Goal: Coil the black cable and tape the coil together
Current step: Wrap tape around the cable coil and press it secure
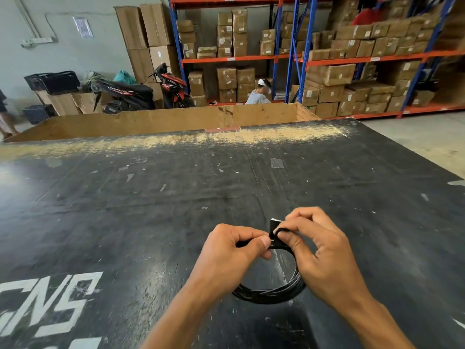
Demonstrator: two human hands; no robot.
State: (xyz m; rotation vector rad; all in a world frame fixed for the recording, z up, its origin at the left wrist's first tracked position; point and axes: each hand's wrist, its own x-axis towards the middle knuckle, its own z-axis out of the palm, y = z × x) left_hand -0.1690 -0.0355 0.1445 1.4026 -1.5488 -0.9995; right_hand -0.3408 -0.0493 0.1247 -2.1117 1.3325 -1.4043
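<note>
The black cable (270, 294) is wound into a round coil of several loops, held just above the black table (176, 210). My left hand (234, 250) pinches the top of the coil between thumb and fingers. My right hand (319, 253) presses a strip of black tape (274, 231) around the same spot on the coil, its thumb and forefinger closed on the tape. The upper part of the coil is hidden behind both hands.
White lettering (47, 303) marks the table at the near left, and a worn tan band (176, 142) runs along its far edge. Beyond stands a large cardboard bin (163, 122), a motorbike (143, 91), a seated person (259, 94), and shelving (352, 59) stacked with boxes.
</note>
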